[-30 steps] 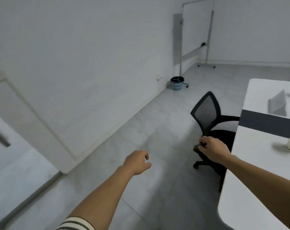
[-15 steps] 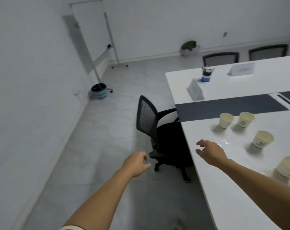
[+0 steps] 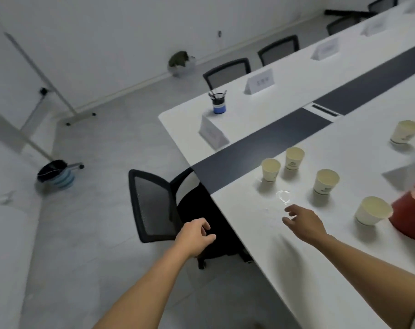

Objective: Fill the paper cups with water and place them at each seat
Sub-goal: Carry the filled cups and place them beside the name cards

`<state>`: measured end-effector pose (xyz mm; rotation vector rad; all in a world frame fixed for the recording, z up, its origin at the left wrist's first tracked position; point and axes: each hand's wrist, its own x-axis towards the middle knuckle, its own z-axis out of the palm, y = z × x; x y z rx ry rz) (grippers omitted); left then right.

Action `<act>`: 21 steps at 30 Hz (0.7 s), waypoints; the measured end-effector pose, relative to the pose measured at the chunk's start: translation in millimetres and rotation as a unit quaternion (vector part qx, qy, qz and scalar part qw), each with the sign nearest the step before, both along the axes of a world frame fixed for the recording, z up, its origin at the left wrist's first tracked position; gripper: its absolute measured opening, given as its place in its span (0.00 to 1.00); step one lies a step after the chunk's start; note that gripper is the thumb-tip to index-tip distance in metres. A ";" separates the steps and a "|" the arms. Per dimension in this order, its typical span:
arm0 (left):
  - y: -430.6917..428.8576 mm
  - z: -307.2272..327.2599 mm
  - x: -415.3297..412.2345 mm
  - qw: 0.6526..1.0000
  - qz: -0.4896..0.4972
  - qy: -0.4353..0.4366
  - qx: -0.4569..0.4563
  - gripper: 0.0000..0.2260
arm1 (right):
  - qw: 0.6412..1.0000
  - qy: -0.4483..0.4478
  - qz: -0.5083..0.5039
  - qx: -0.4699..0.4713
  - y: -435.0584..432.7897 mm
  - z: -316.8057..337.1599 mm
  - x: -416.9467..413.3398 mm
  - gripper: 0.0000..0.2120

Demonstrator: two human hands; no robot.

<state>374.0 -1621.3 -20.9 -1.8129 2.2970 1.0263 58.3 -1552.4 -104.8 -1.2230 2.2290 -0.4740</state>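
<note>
Cream paper cups (image 3: 326,182) stand centre-right, up-frame of the right hand (image 3: 305,223), fingers spread, empty. Left hand (image 3: 194,236), loosely curled, is farther.

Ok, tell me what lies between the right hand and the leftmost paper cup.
Head view: between right hand and cup, only a shiny wet-looking patch on the table.

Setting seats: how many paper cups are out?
5 paper cups: two by the dark strip, one nearer, one beside the red container, one far right. Others may be off-frame.
</note>
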 end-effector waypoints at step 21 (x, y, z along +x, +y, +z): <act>-201.1 -93.1 -227.3 0.980 -0.075 0.139 0.119 0.36 | 0.950 -0.068 -0.304 -0.017 -61.7 -17.4 -82.7 0.18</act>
